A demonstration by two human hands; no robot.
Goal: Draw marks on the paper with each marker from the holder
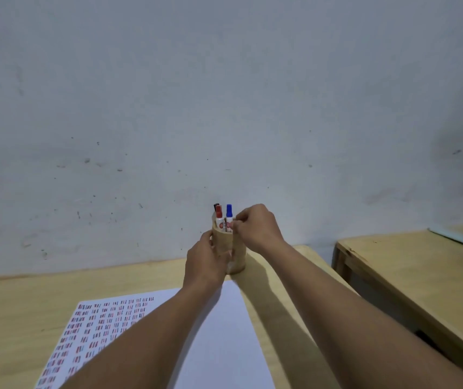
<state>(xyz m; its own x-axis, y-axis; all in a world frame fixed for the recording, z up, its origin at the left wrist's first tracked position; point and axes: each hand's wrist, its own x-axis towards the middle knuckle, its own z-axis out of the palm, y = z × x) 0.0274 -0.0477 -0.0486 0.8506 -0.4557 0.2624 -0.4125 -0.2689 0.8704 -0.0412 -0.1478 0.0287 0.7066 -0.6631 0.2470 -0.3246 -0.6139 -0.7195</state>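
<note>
At the far edge of the tabletop (14, 318), close to the wall, the left hand (205, 262) wraps around the side of the wooden holder (237, 256), fingers curled against its wall and steadying it upright. The right hand (255, 227) sits at the holder's rim with fingertips pinched together beside the blue marker (228, 213); whether they actually clasp its white barrel cannot be told. Inside the holder stand three capped markers: the blue one nearest the right hand, a red marker (218, 213) just beside it, and a black marker (215, 206) peeking out behind the red one. Nearer the person, the paper (224, 332) lies flat on the tabletop, its left part covered in rows of short red, blue and dark strokes, its right part blank. Both forearms stretch over the sheet. A second wooden table (393, 256) stands apart to the right.
</note>
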